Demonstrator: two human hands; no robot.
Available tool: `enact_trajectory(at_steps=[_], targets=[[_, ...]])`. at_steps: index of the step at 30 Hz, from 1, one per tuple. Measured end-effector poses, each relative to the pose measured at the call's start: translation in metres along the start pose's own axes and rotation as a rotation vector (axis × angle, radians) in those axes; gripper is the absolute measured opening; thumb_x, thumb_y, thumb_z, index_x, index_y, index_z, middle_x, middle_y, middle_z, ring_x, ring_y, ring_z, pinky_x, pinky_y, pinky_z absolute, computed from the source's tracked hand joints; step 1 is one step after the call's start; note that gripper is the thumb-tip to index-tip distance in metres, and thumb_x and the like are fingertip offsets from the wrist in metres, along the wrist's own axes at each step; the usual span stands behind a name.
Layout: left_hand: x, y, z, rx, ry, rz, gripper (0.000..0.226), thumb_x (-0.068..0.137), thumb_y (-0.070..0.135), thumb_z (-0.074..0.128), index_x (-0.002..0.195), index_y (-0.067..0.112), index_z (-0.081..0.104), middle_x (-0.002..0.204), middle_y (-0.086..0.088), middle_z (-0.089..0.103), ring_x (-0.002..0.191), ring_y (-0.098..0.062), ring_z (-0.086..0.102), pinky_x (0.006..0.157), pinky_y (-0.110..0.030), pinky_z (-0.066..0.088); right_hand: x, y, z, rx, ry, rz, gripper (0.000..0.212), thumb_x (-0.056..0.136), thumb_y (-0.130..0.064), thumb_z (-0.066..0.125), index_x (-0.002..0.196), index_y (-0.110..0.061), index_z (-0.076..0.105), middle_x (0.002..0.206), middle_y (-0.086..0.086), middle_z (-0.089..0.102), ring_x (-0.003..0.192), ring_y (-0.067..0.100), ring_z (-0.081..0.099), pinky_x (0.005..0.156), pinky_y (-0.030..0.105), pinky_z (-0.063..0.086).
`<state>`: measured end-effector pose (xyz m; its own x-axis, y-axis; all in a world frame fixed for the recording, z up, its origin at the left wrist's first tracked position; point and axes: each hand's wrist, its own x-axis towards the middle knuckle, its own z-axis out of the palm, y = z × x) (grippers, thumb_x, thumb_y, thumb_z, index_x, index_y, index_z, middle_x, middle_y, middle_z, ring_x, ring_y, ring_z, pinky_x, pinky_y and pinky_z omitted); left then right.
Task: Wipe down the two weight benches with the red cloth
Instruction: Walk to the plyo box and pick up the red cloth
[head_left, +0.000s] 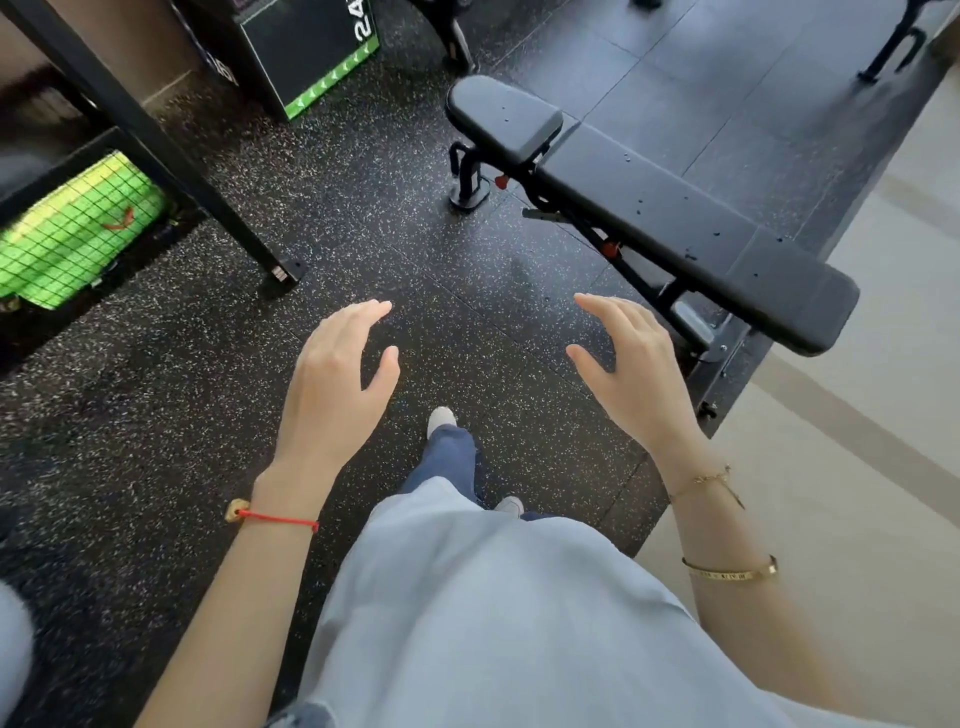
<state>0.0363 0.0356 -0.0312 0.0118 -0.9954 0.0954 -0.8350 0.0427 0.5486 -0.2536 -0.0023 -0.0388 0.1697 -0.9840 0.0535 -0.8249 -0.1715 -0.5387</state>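
Observation:
A black padded weight bench (649, 208) stands diagonally at the upper right, with small water drops on its pads. My left hand (337, 384) and my right hand (628, 369) hover side by side over the speckled floor, below and left of the bench. Both hands have relaxed, slightly spread fingers and hold nothing. My right hand is close to the bench's near end but not touching it. No red cloth is in view, and only one bench pad shows.
A black rack post (156, 140) slants down at the left, with a green bag (78, 234) behind wire mesh. A black and green plyo box (311, 57) stands at the top. Pale tiled floor (857, 441) runs along the right. My feet are below the hands.

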Motion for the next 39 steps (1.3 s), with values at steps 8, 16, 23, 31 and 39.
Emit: enact_trajectory(at_steps=[8,16,23,31,39], targets=[[0.064,-0.038,-0.008,-0.007,0.079,-0.089,0.042,0.098,0.019,0.054,0.139,0.012,0.051,0.14,-0.004,0.055,0.134,-0.018,0.046,0.114,-0.04,0.038,0.104,-0.017,0.025,0.008,-0.064,-0.096,0.046,0.093,-0.028,0.061,0.137,-0.02,0.049,0.136,-0.003,0.055,0.132,0.018,0.044,0.112,0.043,0.034],[0.176,-0.098,-0.052,0.021,0.138,-0.129,0.04,0.098,0.02,0.054,0.138,0.014,0.052,0.138,-0.002,0.056,0.131,-0.015,0.047,0.114,-0.038,0.038,0.249,-0.071,0.054,0.018,-0.107,-0.143,0.046,0.093,-0.028,0.06,0.137,-0.022,0.049,0.138,-0.002,0.054,0.134,0.02,0.042,0.113,0.046,0.033],[0.276,-0.156,-0.088,0.042,0.155,-0.163,0.039,0.098,0.022,0.054,0.137,0.015,0.053,0.137,-0.001,0.056,0.131,-0.015,0.047,0.114,-0.038,0.038,0.369,-0.119,0.087,0.06,-0.083,-0.182,0.045,0.093,-0.028,0.06,0.136,-0.021,0.05,0.136,-0.003,0.055,0.132,0.018,0.044,0.113,0.043,0.033],[0.381,-0.207,-0.102,0.033,0.161,-0.214,0.039,0.098,0.022,0.053,0.137,0.016,0.053,0.137,0.001,0.056,0.131,-0.011,0.045,0.113,-0.026,0.031,0.493,-0.145,0.128,0.091,-0.149,-0.213,0.045,0.092,-0.026,0.062,0.135,-0.022,0.051,0.135,-0.004,0.055,0.131,0.018,0.044,0.111,0.043,0.034],[0.532,-0.263,-0.114,0.048,0.197,-0.288,0.039,0.099,0.023,0.053,0.137,0.018,0.053,0.138,0.003,0.055,0.13,-0.008,0.043,0.109,-0.017,0.027,0.67,-0.164,0.159,0.107,-0.197,-0.282,0.043,0.092,-0.023,0.063,0.133,-0.019,0.053,0.129,-0.001,0.059,0.125,0.021,0.048,0.107,0.044,0.037]])
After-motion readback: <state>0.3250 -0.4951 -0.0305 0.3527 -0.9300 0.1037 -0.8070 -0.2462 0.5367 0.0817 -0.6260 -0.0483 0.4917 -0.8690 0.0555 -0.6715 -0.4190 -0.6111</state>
